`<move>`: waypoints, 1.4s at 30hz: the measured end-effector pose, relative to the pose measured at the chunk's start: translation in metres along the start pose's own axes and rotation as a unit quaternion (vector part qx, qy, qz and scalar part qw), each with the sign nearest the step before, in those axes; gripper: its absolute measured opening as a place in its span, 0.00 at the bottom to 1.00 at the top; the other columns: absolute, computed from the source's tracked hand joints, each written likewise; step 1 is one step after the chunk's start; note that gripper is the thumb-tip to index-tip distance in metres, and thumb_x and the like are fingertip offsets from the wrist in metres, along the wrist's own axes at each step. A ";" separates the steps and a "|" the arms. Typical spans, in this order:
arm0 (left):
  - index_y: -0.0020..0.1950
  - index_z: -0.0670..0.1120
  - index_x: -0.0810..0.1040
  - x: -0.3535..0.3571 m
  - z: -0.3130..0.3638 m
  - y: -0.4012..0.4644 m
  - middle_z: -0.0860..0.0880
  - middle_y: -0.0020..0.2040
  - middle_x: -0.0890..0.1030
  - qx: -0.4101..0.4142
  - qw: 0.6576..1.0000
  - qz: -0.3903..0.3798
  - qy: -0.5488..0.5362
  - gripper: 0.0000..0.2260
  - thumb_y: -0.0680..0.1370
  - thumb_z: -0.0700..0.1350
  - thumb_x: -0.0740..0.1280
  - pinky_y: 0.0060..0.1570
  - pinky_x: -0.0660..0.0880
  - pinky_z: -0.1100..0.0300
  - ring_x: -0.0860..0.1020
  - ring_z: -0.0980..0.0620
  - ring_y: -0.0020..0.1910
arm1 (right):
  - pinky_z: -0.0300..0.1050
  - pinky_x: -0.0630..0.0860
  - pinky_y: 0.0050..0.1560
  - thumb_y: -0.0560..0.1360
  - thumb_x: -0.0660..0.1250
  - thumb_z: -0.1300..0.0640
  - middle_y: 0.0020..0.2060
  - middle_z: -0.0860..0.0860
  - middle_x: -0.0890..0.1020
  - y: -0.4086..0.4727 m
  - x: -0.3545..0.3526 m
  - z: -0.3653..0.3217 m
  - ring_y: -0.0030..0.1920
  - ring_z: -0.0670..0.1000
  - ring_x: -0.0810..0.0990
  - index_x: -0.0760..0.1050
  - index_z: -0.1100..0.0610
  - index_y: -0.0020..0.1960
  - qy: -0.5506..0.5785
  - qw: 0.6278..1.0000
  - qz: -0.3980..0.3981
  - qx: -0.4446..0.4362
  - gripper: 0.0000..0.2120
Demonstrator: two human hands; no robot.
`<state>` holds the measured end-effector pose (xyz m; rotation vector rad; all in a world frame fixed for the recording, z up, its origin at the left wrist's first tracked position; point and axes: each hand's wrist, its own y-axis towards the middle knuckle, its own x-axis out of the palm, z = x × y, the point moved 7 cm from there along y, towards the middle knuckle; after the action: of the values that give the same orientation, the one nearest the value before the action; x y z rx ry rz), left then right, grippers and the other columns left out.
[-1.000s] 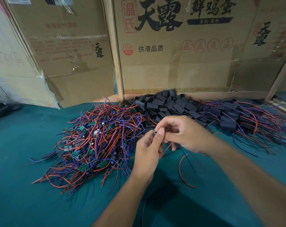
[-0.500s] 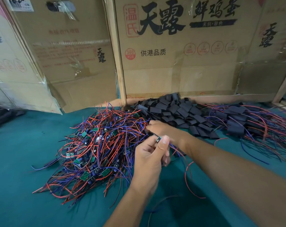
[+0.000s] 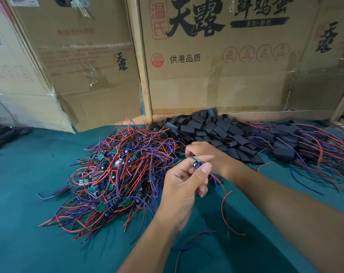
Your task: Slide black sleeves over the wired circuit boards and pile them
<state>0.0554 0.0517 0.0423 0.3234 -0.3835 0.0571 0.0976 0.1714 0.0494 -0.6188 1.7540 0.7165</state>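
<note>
Three heaps, one board held bare

Three heaps line the teal felt worktop [image 3: 29, 223] in working order: a tangle of red and blue wired green circuit boards [image 3: 116, 174] on the left, loose flat black sleeves [image 3: 212, 129] in the middle, and sleeved boards with trailing wires [image 3: 297, 142] on the right, so supply, covers and output each sit within reach. The left hand [image 3: 184, 186] pinches one small green circuit board [image 3: 196, 164] between thumb and forefinger, raised above the worktop with its red and blue leads hanging free, probably so an open end is presented for a sleeve. The right hand [image 3: 201, 153] lies just behind it, fingers curled beside the black sleeves; whether its grip has a sleeve or only a wire I cannot tell. Compared with half a second ago, the held board shows more clearly above the thumb, and the right hand is drawn back from the sleeve heap towards the left.
</note>
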 end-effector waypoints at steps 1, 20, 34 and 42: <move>0.52 0.46 0.85 0.000 0.000 0.000 0.51 0.30 0.70 -0.002 1.000 0.002 0.001 0.11 0.73 0.49 0.73 0.30 0.64 0.61 0.67 0.55 0.28 | 0.37 0.64 0.36 0.76 0.61 0.65 0.41 0.48 0.75 0.000 -0.002 0.011 0.40 0.50 0.73 0.75 0.58 0.46 0.047 0.998 0.023 0.034 0.05; 0.46 0.44 0.83 0.016 -0.002 -0.007 0.47 0.30 0.75 -0.027 0.993 -0.101 0.057 0.06 0.75 0.46 0.71 0.26 0.69 0.62 0.70 0.52 0.26 | 0.44 0.80 0.41 0.67 0.76 0.56 0.39 0.59 0.82 -0.130 0.000 0.003 0.39 0.55 0.82 0.77 0.63 0.45 0.706 0.694 0.085 0.111 0.13; 0.43 0.42 0.79 -0.012 0.006 0.004 0.48 0.31 0.73 -0.020 0.998 0.061 -0.009 0.03 0.72 0.42 0.69 0.29 0.68 0.62 0.70 0.53 0.29 | 0.46 0.80 0.44 0.72 0.72 0.63 0.46 0.63 0.81 -0.135 -0.004 0.038 0.43 0.57 0.81 0.79 0.61 0.55 0.666 0.724 0.144 0.107 0.12; 0.48 0.39 0.77 -0.034 0.023 0.008 0.47 0.36 0.77 0.037 0.989 0.141 -0.005 0.02 0.79 0.38 0.66 0.34 0.72 0.60 0.73 0.53 0.33 | 0.41 0.79 0.44 0.69 0.73 0.57 0.41 0.47 0.82 -0.137 -0.002 0.035 0.40 0.49 0.80 0.81 0.49 0.53 0.533 0.841 0.051 0.074 0.13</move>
<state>0.0146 0.0519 0.0520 0.3418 -0.4355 0.3479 0.2177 0.1035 0.0209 -0.9111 2.8543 0.2651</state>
